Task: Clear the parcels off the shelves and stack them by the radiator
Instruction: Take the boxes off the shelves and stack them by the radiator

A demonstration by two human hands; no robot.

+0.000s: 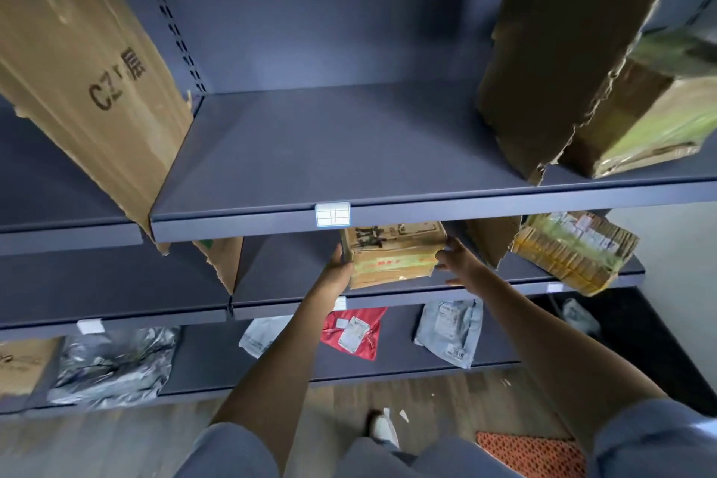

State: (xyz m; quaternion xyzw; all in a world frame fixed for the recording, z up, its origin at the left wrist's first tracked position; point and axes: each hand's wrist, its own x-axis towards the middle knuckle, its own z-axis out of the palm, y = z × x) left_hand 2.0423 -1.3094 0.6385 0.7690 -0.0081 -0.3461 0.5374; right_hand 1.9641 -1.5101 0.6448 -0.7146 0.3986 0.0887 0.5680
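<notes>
1. Nearest to us, both forearms reach up from grey sleeves toward the middle shelf (388,301).
2. The left hand (336,271) lies flat against the left side of a cardboard parcel (392,256), its fingers straight and running up the box's edge, not curled round it.
3. The right hand (458,264) is at the parcel's right side, fingers spread and loosely extended; the upper fingertips touch the box's right corner, the lower ones stick out just clear of it. So the box sits between the two palms, pressed rather than gripped.
4. The parcel itself rests on the middle shelf, partly tucked under the upper shelf (426,211). It is a squat brown carton, scuffed, with dark print on top and a yellowish tape band with red lettering across its front.
5. Further right on that same shelf lies a second taped parcel (574,250), tilted, well apart from the hands.
</notes>
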